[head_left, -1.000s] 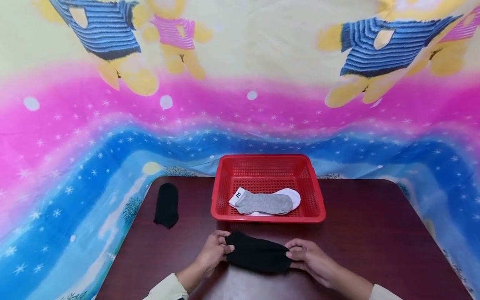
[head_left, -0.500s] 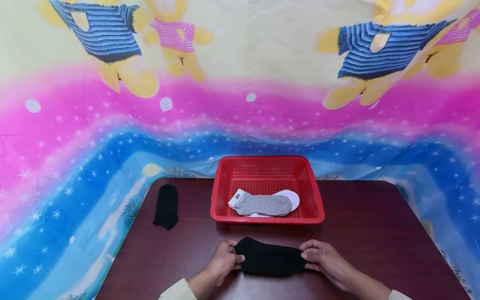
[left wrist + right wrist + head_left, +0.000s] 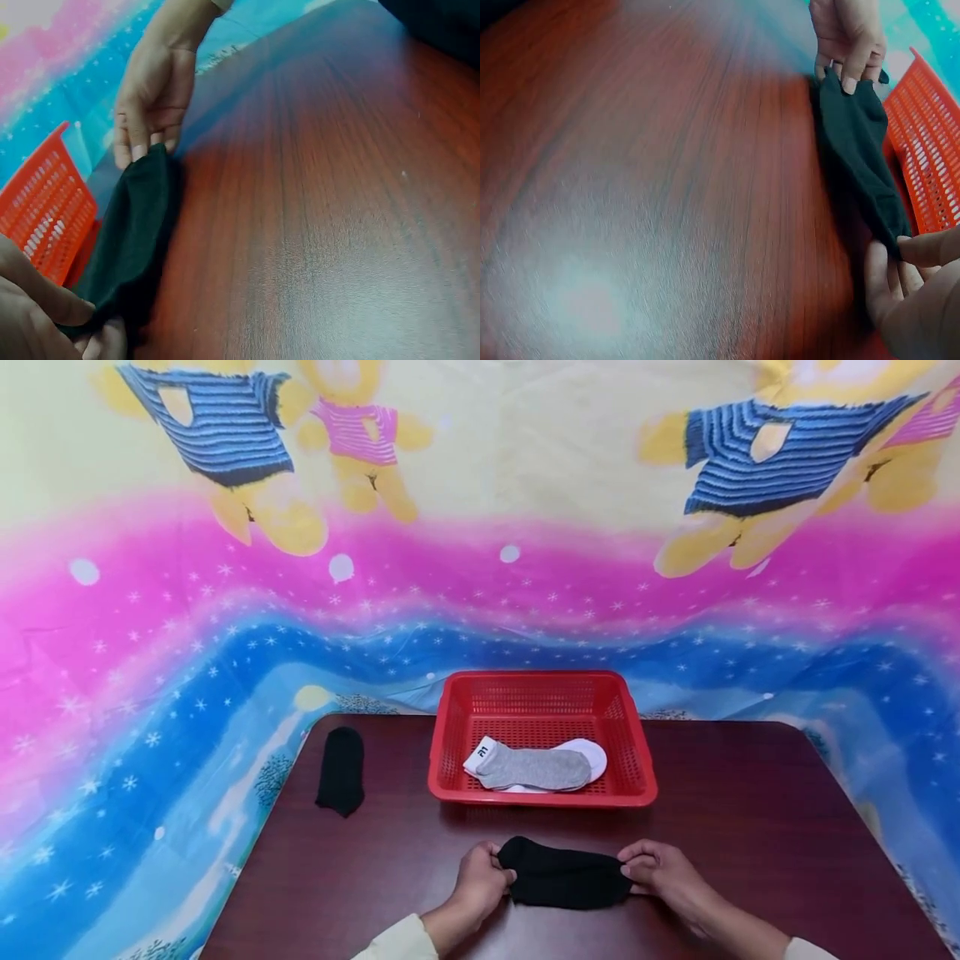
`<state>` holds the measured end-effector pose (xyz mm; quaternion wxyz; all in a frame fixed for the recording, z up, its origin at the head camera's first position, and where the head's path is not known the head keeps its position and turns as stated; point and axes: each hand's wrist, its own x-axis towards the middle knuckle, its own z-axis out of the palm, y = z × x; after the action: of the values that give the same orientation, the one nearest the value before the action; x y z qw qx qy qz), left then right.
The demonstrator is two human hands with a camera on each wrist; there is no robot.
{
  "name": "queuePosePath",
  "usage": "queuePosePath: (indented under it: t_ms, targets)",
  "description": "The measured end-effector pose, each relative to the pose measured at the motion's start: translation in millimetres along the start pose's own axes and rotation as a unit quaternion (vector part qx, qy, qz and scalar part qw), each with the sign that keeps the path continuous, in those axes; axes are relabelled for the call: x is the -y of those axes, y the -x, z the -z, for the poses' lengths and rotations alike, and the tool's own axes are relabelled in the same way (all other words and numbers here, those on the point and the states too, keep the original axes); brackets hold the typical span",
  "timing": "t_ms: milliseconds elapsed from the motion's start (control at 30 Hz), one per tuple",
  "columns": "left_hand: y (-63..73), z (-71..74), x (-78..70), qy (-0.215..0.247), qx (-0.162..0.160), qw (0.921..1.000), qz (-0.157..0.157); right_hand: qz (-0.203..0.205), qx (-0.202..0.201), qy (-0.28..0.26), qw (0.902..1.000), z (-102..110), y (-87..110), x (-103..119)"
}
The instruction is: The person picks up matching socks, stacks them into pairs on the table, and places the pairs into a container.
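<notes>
A black sock (image 3: 566, 877) is stretched sideways between both hands, low over the table in front of the basket. My left hand (image 3: 482, 878) pinches its left end, thumb on top. The right hand (image 3: 666, 875) pinches the other end between thumb and fingers. In the left wrist view the sock (image 3: 135, 225) runs from the near left hand (image 3: 45, 315) to the right hand (image 3: 154, 97). From the right wrist, the sock (image 3: 859, 150) hangs taut, with the right hand (image 3: 922, 292) near and the left hand (image 3: 851, 41) far.
Just beyond the hands stands a red plastic basket (image 3: 442, 793), holding a grey sock (image 3: 536, 768) with a white cuff and white socks (image 3: 596, 756) beneath. Another black sock (image 3: 342, 772) lies flat at the table's back left. A patterned cloth (image 3: 510, 610) hangs behind the table (image 3: 750, 810).
Both hands have shifted to the right with the black sock between them. The basket and the other socks stay in place.
</notes>
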<state>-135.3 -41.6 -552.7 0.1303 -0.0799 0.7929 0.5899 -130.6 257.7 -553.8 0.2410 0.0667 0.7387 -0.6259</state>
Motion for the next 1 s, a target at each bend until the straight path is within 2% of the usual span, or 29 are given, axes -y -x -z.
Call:
queuePosePath:
  t_ms: [100, 200, 267, 333, 400, 433, 467, 500, 567, 633, 667, 700, 767, 833, 933, 1000]
  targets:
    - [-5.0, -7.1, 0.1, -0.094, -0.033, 0.9942, -0.041, 0.033, -0.025, 0.055, 0.9977, 0, -3.4, -1]
    - [-7.7, -8.9, -1.2, -0.173, -0.041, 0.981, -0.078, 0.084, -0.057, 0.134, 0.9858, -2, -6.5, -3]
    - [-7.2, -9.0, -1.7, -0.215, -0.037, 0.9706, -0.101, 0.119, -0.084, 0.204, 0.9681, -4, -7.5, -4]
    - [-4.6, -8.3, -1.5, -0.258, -0.034, 0.957, -0.128, 0.147, -0.11, 0.273, 0.9442, -6, -6.6, -6]
    - [-1.3, -6.7, -0.6, -0.303, -0.028, 0.9375, -0.169, 0.183, -0.131, 0.355, 0.9076, -8, -4.1, -6]
    - [0.2, -5.2, -0.2, -0.332, -0.02, 0.9221, -0.197, 0.206, -0.134, 0.393, 0.886, -8, -2.3, -6]
    - [1.6, -3.4, 0.1, -0.367, -0.011, 0.901, -0.23, 0.232, -0.132, 0.429, 0.8632, -8, -0.3, -6]
    - [2.8, -1.3, 0.2, -0.404, 0.001, 0.8744, -0.268, 0.26, -0.124, 0.462, 0.8391, -8, 1.9, -6]
    - [4.2, 3.7, 1.3, -0.473, 0.026, 0.8129, -0.339, 0.313, -0.087, 0.514, 0.7938, -8, 5.1, -6]
    - [4.0, 8.3, 2.3, -0.523, 0.056, 0.7543, -0.393, 0.35, -0.027, 0.547, 0.7602, -8, 6.4, -7]
    - [3.4, 10.3, 2.8, -0.542, 0.071, 0.7287, -0.412, 0.36, 0.004, 0.557, 0.7488, -8, 6.2, -8]
    - [2.8, 12.0, 3.6, -0.556, 0.086, 0.7096, -0.425, 0.365, 0.032, 0.566, 0.7384, -8, 5.7, -8]
    - [1.3, 14.6, 4.8, -0.574, 0.112, 0.6831, -0.438, 0.366, 0.074, 0.581, 0.7231, -8, 3.8, -10]
    - [0.1, 16.3, 6.3, -0.589, 0.128, 0.6604, -0.448, 0.368, 0.095, 0.592, 0.7107, -8, 2.0, -11]
    - [-1.8, 17.0, 9.5, -0.606, 0.134, 0.6302, -0.466, 0.383, 0.093, 0.598, 0.6981, -8, -0.3, -13]
    - [-3.7, 16.7, 12.5, -0.62, 0.127, 0.6045, -0.484, 0.406, 0.079, 0.597, 0.6868, -8, -2.6, -14]
